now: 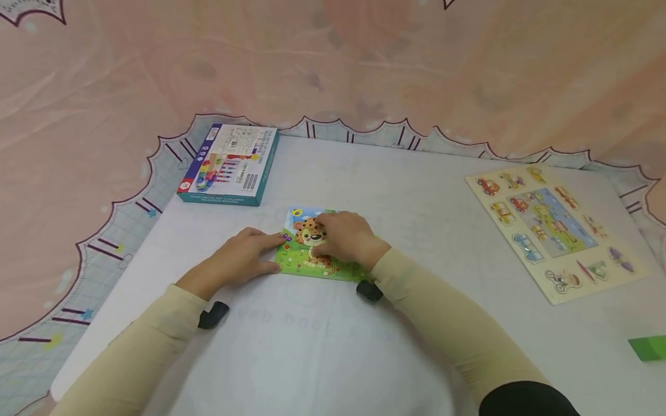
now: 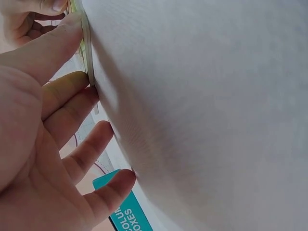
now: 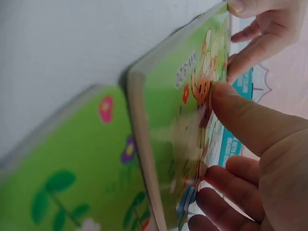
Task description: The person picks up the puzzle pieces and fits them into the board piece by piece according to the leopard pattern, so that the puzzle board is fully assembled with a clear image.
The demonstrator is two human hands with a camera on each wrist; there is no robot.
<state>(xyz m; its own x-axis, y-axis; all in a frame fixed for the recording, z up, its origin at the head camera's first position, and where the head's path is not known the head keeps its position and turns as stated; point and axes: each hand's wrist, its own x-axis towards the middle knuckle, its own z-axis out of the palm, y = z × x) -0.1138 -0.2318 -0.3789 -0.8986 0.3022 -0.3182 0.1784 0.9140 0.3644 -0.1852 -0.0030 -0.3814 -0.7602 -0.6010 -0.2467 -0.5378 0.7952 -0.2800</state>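
Note:
A green picture puzzle board (image 1: 291,263) with a spotted leopard cub lies on the white table, in the middle of the head view. My left hand (image 1: 234,257) touches its left edge with thumb and index finger, the other fingers spread in the left wrist view. Over the right half of the board, my right hand (image 1: 350,236) pinches a leopard puzzle piece (image 3: 206,103), its thumb at the piece's edge. Part of the leopard picture is hidden under that hand. Next to the board, a second green panel with flowers (image 3: 72,178) shows in the right wrist view.
A teal and white toy box (image 1: 234,162) lies at the back left. On the right is a wooden puzzle board with vehicle pictures (image 1: 531,231). A green block (image 1: 647,348) is at the right edge. Behind the white table (image 1: 312,358) hangs a peach patterned cloth (image 1: 333,69).

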